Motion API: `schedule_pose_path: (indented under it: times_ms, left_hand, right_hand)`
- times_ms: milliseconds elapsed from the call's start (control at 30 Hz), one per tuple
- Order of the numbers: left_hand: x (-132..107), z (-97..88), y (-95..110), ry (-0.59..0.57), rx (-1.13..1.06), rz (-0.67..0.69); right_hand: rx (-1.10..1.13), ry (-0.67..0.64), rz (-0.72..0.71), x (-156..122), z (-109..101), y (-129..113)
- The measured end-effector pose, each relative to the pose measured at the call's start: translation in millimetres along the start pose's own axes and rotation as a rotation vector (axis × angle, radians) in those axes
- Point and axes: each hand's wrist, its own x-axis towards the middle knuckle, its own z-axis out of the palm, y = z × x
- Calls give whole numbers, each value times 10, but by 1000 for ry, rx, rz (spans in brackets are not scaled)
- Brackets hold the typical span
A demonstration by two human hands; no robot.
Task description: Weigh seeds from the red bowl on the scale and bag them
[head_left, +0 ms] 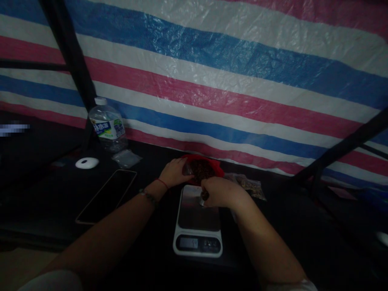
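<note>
Head view: right grip [220, 192], pinched on a small shiny item [201, 199], best avoids pressing the digital scale [197, 221] beneath; left grip [175, 172], half-curled, hold unclear.

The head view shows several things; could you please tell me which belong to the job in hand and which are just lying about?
Apparently in use: white scale, red bowl, brown pieces, filled bag beside the bowl, small object at the right hand.

Apparently lying about: phone, bottle, white oval object, clear bag.
</note>
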Motion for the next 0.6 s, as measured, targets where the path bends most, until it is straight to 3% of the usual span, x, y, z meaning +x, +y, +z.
schedule_pose_path:
  times_ms: [233,367,600]
  left_hand:
    - [15,15,-6,-11,-43,-33]
    - [-17,51,-22,4,48,-100]
    - [-33,81,-24,-43,59,-86]
  right_hand:
    - [234,295,-256,188,41,279]
    - [440,387,-216,372,109,436]
    - [722,561,-226,640,276,591]
